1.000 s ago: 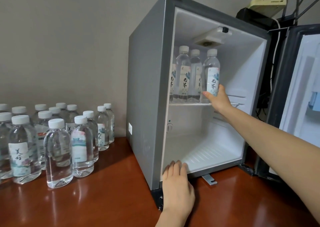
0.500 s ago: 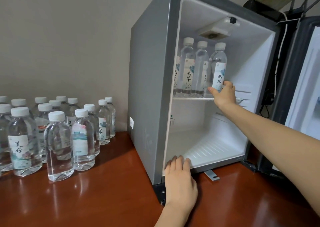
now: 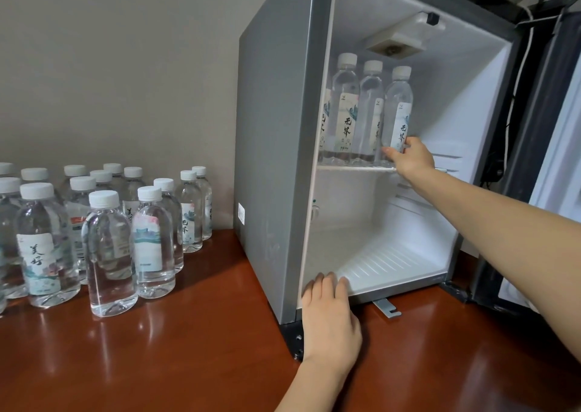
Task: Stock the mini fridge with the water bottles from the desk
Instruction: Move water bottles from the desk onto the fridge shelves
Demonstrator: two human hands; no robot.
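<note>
The grey mini fridge (image 3: 273, 135) stands open on the wooden desk (image 3: 188, 348). Several water bottles stand in a row on its upper shelf (image 3: 358, 168). My right hand (image 3: 410, 158) reaches in and grips the lower part of the rightmost bottle (image 3: 398, 110), which stands upright on the shelf. My left hand (image 3: 330, 314) rests flat against the fridge's lower front edge, fingers straight over the lip. Several more capped water bottles (image 3: 107, 254) stand grouped on the desk at the left.
The fridge door (image 3: 553, 160) hangs open at the right. The ribbed white floor (image 3: 386, 260) of the lower compartment holds nothing. A grey wall runs behind the desk. Dark equipment and cables (image 3: 528, 18) sit behind the fridge's top right.
The view has moved closer and lower toward the fridge. My right hand has pushed the rightmost bottle slightly further onto the shelf beside the others. My left hand stays at the fridge's lower edge.
</note>
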